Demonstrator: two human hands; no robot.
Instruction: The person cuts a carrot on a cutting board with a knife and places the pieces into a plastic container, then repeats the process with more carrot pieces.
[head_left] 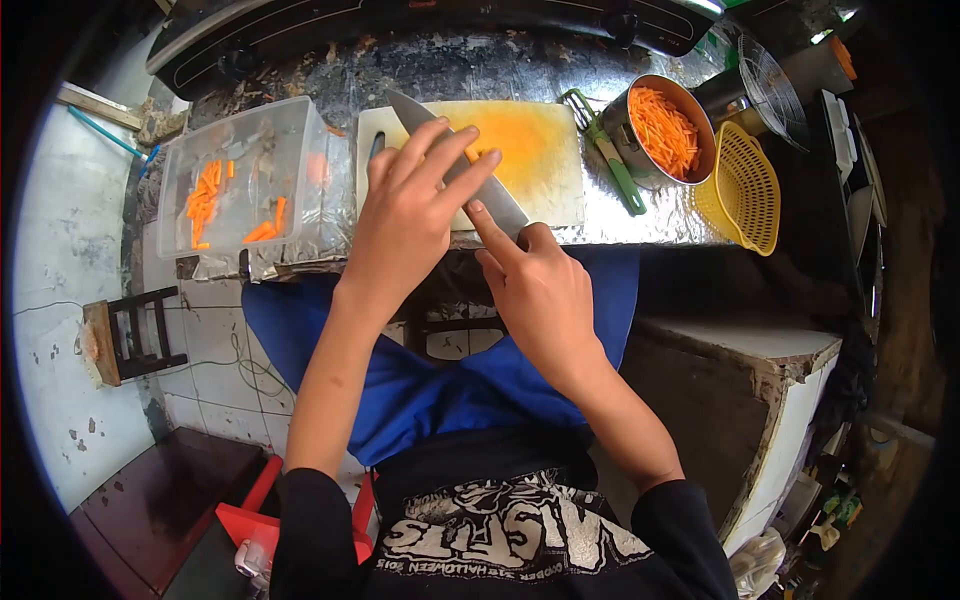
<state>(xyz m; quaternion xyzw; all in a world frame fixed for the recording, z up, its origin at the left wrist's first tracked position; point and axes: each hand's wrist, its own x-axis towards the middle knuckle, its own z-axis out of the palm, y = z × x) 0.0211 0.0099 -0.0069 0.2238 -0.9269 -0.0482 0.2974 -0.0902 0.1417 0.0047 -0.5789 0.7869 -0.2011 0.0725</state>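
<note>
A large knife [507, 203] lies slanted over a white cutting board [555, 205] stained orange. My right hand [545, 290] is closed round its handle end, the index finger stretched along the blade. Across the blade's upper part rests my left hand [415, 200], its fingers apart and touching the blade. A small carrot piece [473, 155] shows by the left fingers, at the blade's edge; whether the fingers grip it is hidden. On the left, a clear plastic container [240, 195] holds carrot sticks [204, 195]. A metal pot [648, 178] full of carrot strips [663, 130] stands right of the board.
A green peeler [618, 170] lies between board and pot. Beyond the pot are a yellow basket [745, 190] and a wire strainer [772, 88]. A black stove [430, 25] spans the back of the foil-covered counter [660, 225]. A red stool [250, 530] stands below left.
</note>
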